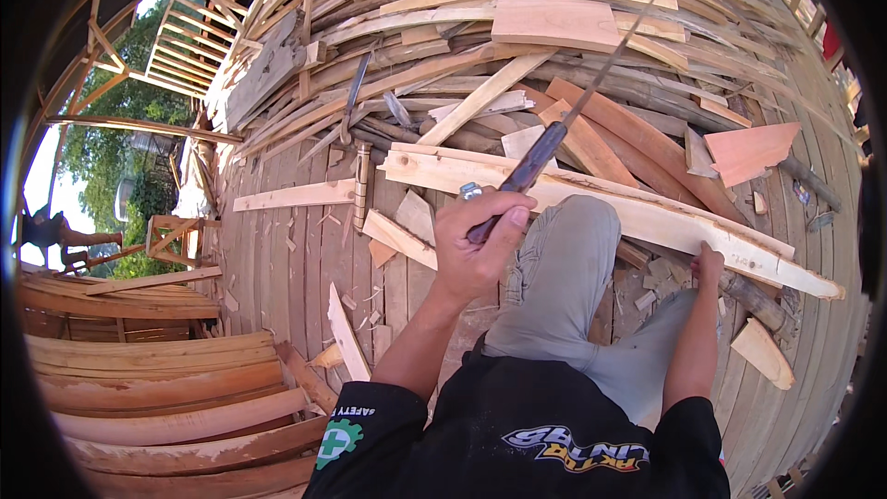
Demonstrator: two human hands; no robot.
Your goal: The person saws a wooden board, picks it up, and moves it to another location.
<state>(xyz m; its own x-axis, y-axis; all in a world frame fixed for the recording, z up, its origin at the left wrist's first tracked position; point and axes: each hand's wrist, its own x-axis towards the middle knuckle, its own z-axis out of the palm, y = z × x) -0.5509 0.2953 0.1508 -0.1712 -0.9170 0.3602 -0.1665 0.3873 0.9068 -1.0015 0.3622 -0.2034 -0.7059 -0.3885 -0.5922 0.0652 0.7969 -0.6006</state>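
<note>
My left hand [485,231], with a ring on one finger, is closed round the dark handle of a machete [599,83]. Its long thin blade points up and away to the right, raised above the wood. A long pale plank [647,219] with a rough edge lies slantwise in front of my knees, its right end nearer me. My right hand [709,263] grips the near edge of this plank towards its right end, the fingertips partly hidden. The machete blade is apart from the plank.
Stacked curved boards [397,14] fill the far side. Reddish offcuts [753,150] and a round log [762,305] lie to the right. Another long blade [356,83] rests by the stack. Wood chips litter the plank floor [305,268]. Thick curved timbers [176,379] stand at lower left.
</note>
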